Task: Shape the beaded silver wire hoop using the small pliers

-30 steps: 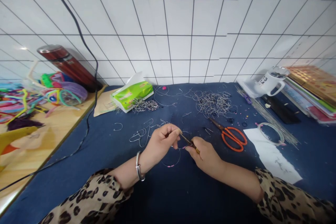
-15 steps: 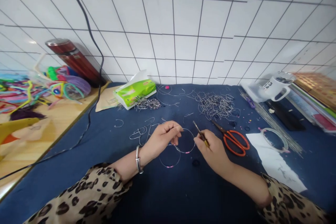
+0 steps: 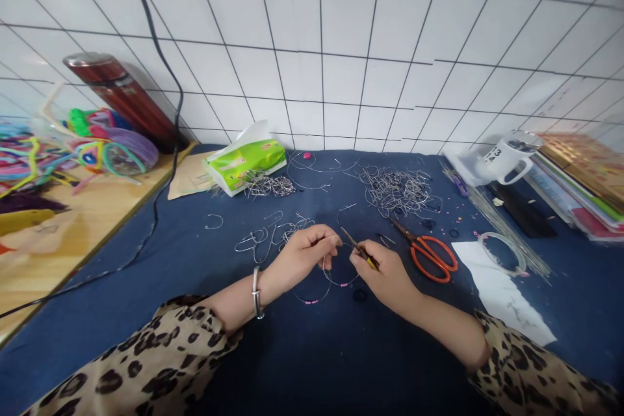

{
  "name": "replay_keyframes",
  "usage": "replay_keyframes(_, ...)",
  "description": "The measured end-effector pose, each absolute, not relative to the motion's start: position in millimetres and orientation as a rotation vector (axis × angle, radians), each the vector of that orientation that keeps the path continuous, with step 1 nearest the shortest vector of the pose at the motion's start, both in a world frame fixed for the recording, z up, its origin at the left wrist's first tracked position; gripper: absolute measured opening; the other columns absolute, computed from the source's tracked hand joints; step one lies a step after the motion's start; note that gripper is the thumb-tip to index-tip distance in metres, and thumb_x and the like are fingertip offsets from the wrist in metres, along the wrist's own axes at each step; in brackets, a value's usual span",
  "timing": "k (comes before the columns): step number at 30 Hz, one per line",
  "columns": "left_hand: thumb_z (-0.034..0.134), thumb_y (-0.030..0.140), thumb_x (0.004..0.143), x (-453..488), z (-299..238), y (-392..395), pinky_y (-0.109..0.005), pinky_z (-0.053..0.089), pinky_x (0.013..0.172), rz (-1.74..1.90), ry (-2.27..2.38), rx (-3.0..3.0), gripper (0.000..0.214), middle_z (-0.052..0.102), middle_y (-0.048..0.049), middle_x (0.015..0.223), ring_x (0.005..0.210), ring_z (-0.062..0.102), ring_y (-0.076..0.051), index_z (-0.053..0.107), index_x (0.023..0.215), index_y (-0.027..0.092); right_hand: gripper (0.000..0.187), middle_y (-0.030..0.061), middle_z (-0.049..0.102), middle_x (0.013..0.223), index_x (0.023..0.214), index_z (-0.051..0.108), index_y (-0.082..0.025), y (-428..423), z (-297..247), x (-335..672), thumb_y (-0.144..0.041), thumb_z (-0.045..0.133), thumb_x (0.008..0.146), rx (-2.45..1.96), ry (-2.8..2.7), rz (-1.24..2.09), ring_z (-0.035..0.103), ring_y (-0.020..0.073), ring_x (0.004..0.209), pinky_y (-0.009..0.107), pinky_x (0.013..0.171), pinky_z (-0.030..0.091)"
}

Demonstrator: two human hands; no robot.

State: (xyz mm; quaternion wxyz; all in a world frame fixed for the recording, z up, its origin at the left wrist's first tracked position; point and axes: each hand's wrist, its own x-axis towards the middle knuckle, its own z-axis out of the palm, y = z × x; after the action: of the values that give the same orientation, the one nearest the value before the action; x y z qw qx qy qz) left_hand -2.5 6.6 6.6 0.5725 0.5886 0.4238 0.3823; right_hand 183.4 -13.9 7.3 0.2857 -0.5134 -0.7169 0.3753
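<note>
The left hand pinches a pink-beaded wire loop, which curves between the hands — probably light, springy, easily bent (bare wire seems the safest hold). The right hand clasps a slim tool; a second beaded loop shows below the left.

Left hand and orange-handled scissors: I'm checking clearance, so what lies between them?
The head view shows the right hand, holding a slim yellow-handled tool, between them.

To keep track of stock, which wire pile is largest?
The pile just beyond the orange-handled scissors: it spreads wider than the ones by the green tissue pack and the left hand.
</note>
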Motion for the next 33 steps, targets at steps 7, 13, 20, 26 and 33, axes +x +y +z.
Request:
replay_keyframes(7, 0.049, 0.036, 0.086, -2, -1, 6, -0.019, 0.039, 0.047, 0.989, 1.059, 1.321, 0.023, 0.054, 0.0023, 0.054, 0.046, 0.049, -0.007, 0.057, 0.078, 0.016, 0.016, -0.0026, 0.049, 0.068, 0.074, 0.050, -0.020, -13, 2, 182, -0.028, 0.043, 0.086, -1.370, -1.996, 0.947, 0.047, 0.0104, 0.065, 0.022, 0.063, 0.036)
replay_keyframes(13, 0.048, 0.036, 0.087, -5, 2, 7, -0.020, 0.038, 0.051, 1.048, 1.228, 1.504, 0.023, 0.053, 0.0032, 0.053, 0.048, 0.047, -0.007, 0.057, 0.078, 0.016, 0.014, 0.0032, 0.054, 0.080, 0.084, 0.055, -0.019, -5, 1, 193, -0.029, 0.046, 0.086, -1.344, -2.276, 0.440, 0.049, 0.0149, 0.076, 0.027, 0.069, 0.038)
replay_keyframes(20, 0.047, 0.033, 0.088, -5, 2, 8, -0.020, 0.038, 0.051, 1.075, 1.315, 1.638, 0.021, 0.053, 0.0030, 0.058, 0.047, 0.047, -0.006, 0.057, 0.080, 0.016, 0.023, 0.0093, 0.053, 0.084, 0.090, 0.059, -0.016, 3, 10, 203, -0.029, 0.041, 0.088, -1.358, -2.474, -0.208, 0.045, 0.0207, 0.082, 0.034, 0.076, 0.035)
replay_keyframes(26, 0.048, 0.030, 0.087, -5, -5, 6, -0.021, 0.040, 0.055, 1.117, 1.328, 1.793, 0.018, 0.054, 0.0007, 0.064, 0.054, 0.050, -0.009, 0.060, 0.083, 0.016, 0.022, 0.0082, 0.052, 0.084, 0.089, 0.058, -0.017, 0, 12, 200, -0.030, 0.040, 0.088, -1.364, -2.515, -0.278, 0.043, 0.0207, 0.082, 0.034, 0.075, 0.033)
replay_keyframes(33, 0.050, 0.028, 0.086, -3, -6, 5, -0.022, 0.042, 0.058, 1.130, 1.368, 1.843, 0.016, 0.056, 0.0003, 0.064, 0.056, 0.051, -0.010, 0.061, 0.083, 0.017, 0.022, 0.0077, 0.051, 0.081, 0.088, 0.057, -0.017, -2, 10, 201, -0.030, 0.040, 0.088, -1.361, -2.500, -0.344, 0.041, 0.0200, 0.078, 0.034, 0.071, 0.030)
